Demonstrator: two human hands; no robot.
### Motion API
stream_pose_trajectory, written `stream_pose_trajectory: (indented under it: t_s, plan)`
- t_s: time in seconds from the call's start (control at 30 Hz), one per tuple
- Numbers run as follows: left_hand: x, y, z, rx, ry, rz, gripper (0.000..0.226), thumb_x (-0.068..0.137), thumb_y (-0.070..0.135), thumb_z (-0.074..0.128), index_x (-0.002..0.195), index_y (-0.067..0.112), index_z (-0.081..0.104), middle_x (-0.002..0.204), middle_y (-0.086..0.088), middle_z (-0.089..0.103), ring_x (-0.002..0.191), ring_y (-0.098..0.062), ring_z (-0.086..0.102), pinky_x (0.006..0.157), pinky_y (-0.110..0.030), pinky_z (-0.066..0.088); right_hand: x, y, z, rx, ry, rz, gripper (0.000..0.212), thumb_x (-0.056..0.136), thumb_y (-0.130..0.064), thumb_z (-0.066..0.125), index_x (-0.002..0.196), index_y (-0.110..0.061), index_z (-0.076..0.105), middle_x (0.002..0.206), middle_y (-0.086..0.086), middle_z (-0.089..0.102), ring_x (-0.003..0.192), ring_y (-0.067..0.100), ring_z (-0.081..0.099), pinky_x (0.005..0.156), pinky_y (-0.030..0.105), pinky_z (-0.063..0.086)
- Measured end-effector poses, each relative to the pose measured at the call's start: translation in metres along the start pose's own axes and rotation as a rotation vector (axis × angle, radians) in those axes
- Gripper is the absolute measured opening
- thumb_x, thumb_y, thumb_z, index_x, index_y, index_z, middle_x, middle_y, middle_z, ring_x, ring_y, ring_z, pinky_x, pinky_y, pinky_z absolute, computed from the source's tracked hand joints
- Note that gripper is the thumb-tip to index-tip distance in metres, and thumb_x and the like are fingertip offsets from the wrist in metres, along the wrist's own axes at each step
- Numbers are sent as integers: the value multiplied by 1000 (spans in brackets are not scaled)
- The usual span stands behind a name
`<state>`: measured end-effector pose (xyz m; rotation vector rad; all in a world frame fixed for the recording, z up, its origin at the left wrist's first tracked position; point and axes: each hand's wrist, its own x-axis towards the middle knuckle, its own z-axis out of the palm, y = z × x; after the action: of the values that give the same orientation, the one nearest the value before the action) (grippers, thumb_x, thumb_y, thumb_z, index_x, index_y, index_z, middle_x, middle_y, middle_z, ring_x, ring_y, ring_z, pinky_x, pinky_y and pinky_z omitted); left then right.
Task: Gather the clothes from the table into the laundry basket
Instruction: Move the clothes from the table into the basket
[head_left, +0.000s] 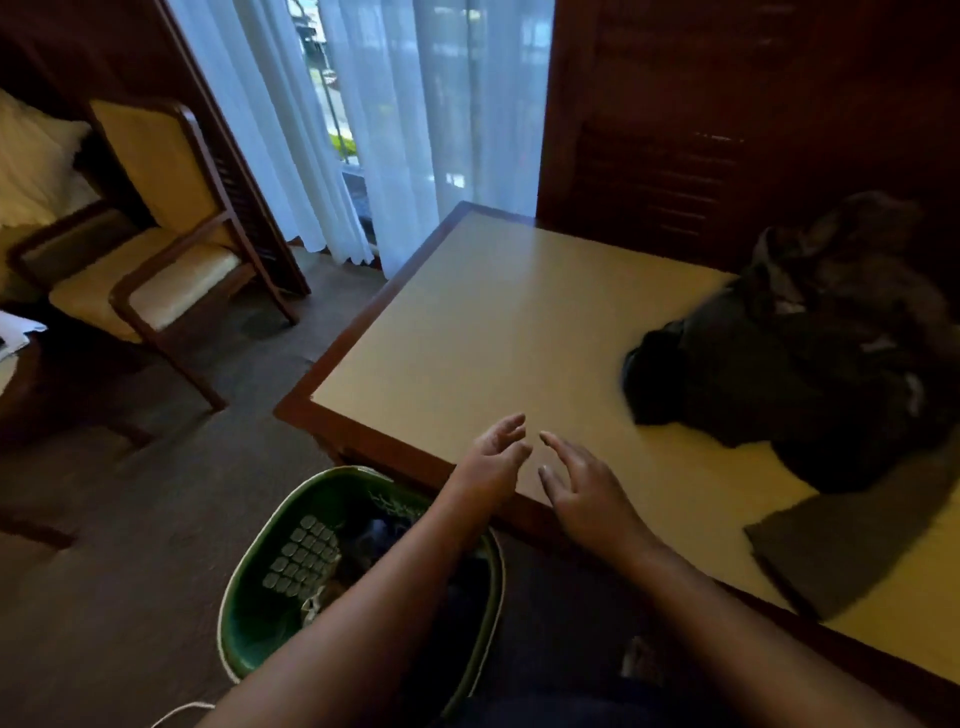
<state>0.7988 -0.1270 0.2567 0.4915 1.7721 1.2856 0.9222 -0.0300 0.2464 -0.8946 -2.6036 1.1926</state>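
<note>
An armchair (156, 260) stood off to the left, well apart from the work. The green laundry basket (244, 639) sat on the floor just beside the table's near corner, probably so that clothes could drop straight off the edge into it. Some dark cloth lay inside, though the forearm crossing above hid most of it, and I could not tell how full it was.

The left hand (493, 457) hung over the table (493, 322) edge, fingers loose and spread, holding nothing. The right hand (587, 493) was close beside it, just as empty, fingers splayed toward the tabletop. To my eye both were between loads and about to reach right.

The remaining clothes (805, 353) lay heaped at the far right of the table, dark and blurred, so separate garments were hard to pick out. A flat grey piece (857, 540) lay nearer, its end draped over the front edge.
</note>
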Motion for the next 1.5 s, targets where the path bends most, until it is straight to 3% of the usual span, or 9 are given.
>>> stream_pose_trajectory:
  t_s: [0.4,0.57,0.7,0.83,0.93,1.1,1.2,1.37,1.5]
  plan:
    - [89,124,251,46,-233,100,38,104,19,55,141,30,54,126,7,63,101,2,62,69,-8,51,-4,180,-244,-65,481,248,50,102,-36,53,149,-20,48,151,1,49,141,19,43,114,33,35]
    - [124,162,324,46,-267,87,39,105,20,54,144,25,52,125,6,67,105,-8,70,93,-31,59,19,255,-316,-255,533,514,71,94,-58,52,154,-24,33,161,8,31,147,33,31,117,54,31]
    - [149,171,356,116,-230,111,37,103,21,57,140,26,55,125,3,68,92,-3,69,79,-20,57,28,299,-348,180,543,822,101,89,-41,73,161,-27,3,168,11,0,148,44,23,110,53,41]
    - [165,175,370,179,-250,101,36,104,23,56,139,30,53,121,10,63,84,12,68,62,-7,52,31,312,-361,466,508,743,86,91,-24,70,159,-26,17,134,8,54,117,40,59,84,41,53]
    - [169,183,380,140,-275,91,27,106,32,52,132,34,58,120,8,66,100,-7,71,81,-24,58,36,295,-368,501,473,701,45,98,-23,55,143,-20,54,126,9,63,104,30,64,81,35,53]
    - [187,208,394,-340,-476,-118,62,102,63,40,146,21,53,143,-15,60,131,-33,59,111,-54,44,-1,216,-384,668,31,144,40,77,-7,49,88,-29,81,91,-2,77,86,14,72,75,27,55]
    - [196,220,403,-237,-488,-85,61,98,42,64,150,15,47,142,-16,60,129,-35,60,107,-53,48,-16,198,-390,578,-63,10,47,83,10,48,80,-25,78,77,-3,73,66,9,66,64,24,52]
    - [184,224,395,-142,-499,-138,39,93,1,60,129,13,67,119,-17,74,109,-35,72,98,-54,55,-10,233,-397,155,499,119,37,74,-24,68,107,-36,56,116,-6,57,105,12,57,89,44,53]
    - [163,230,370,-53,-844,-52,34,88,-6,58,110,11,77,112,-15,75,107,-31,72,89,-42,58,-17,255,-402,-197,369,194,126,47,-69,72,153,-50,7,164,-5,8,152,32,10,116,67,14]
